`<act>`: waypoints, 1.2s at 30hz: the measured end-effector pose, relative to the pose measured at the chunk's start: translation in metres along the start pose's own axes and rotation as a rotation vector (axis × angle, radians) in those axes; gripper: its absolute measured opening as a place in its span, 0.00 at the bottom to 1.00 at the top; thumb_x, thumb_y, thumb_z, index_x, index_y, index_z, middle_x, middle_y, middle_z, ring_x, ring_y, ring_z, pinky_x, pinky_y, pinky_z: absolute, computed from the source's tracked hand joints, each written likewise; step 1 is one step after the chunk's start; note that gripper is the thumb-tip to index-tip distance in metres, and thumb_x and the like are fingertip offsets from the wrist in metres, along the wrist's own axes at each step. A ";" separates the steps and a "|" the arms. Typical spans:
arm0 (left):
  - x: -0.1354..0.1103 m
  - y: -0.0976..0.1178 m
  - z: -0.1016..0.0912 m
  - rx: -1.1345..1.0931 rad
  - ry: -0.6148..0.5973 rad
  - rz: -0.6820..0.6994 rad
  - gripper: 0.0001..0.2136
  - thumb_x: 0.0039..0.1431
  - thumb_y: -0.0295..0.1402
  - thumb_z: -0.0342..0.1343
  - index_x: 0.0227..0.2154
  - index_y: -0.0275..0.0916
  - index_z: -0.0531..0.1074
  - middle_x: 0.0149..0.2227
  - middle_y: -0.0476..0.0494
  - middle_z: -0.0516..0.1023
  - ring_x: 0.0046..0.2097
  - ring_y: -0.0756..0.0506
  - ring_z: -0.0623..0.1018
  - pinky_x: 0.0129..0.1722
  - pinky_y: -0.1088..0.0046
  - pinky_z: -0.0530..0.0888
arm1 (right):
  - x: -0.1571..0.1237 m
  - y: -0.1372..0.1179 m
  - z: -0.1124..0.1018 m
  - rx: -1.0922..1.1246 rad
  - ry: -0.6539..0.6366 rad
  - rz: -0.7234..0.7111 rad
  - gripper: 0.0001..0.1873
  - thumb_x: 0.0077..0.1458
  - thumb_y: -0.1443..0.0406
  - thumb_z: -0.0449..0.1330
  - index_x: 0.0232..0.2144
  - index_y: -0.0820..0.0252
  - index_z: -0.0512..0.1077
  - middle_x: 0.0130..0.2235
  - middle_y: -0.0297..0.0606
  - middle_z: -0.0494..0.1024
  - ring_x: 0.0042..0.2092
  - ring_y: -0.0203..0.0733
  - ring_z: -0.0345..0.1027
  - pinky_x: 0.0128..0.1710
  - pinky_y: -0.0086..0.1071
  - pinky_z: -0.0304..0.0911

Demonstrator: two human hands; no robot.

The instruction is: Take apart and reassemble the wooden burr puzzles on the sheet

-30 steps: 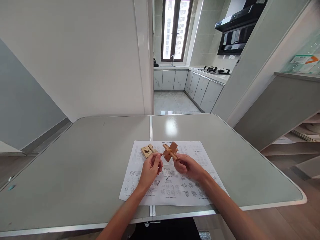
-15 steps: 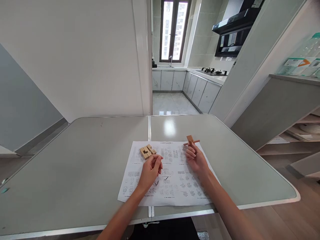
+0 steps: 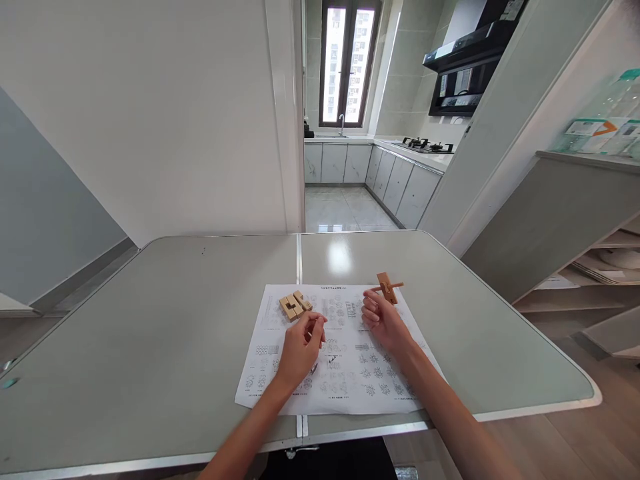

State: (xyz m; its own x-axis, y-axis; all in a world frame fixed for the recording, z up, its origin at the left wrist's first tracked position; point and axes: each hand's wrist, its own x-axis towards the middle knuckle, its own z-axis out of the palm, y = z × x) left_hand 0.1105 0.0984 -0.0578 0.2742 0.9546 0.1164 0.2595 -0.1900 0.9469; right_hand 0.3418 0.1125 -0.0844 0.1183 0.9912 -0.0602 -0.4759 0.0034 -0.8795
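On the paper sheet (image 3: 345, 400), my left hand (image 3: 303, 343) rests low with thumb and index fingertip together; nothing shows between them. Just beyond its fingers lie light wooden puzzle blocks (image 3: 291, 307), grouped side by side with a notch among them. My right hand (image 3: 383, 320) is at the sheet's upper right, its fingers loosely curled and the index finger stretched out. Right behind those fingers is a reddish-brown wooden puzzle piece (image 3: 384, 279), a flat notched bar crossed by a thin stick. It appears to lie on the table, and the hand partly covers its near side.
Small printed diagrams cover the sheet. The grey table (image 3: 150, 347) has a metal seam down its middle and a rounded right corner. A small green object (image 3: 9, 383) lies at the far left edge. Plastic bottles (image 3: 600, 123) stand on a shelf unit to the right.
The fingers of my right hand have come off the reddish-brown piece and shifted slightly left. The piece has turned and sits a little further right. My left hand has barely moved.
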 end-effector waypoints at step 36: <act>0.034 -0.029 -0.037 0.404 -0.276 0.329 0.38 0.52 0.44 0.73 0.64 0.49 0.65 0.56 0.38 0.74 0.59 0.33 0.73 0.57 0.50 0.74 | -0.016 0.019 0.025 -0.799 -0.118 -0.276 0.14 0.64 0.52 0.61 0.33 0.54 0.72 0.23 0.29 0.66 0.25 0.39 0.56 0.26 0.33 0.52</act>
State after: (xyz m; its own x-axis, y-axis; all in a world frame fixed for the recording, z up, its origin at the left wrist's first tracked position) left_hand 0.0784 0.1450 -0.0701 0.6172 0.7456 0.2511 0.4369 -0.5903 0.6788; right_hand 0.3092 0.0996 -0.0881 0.0265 0.9760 0.2161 0.3196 0.1966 -0.9269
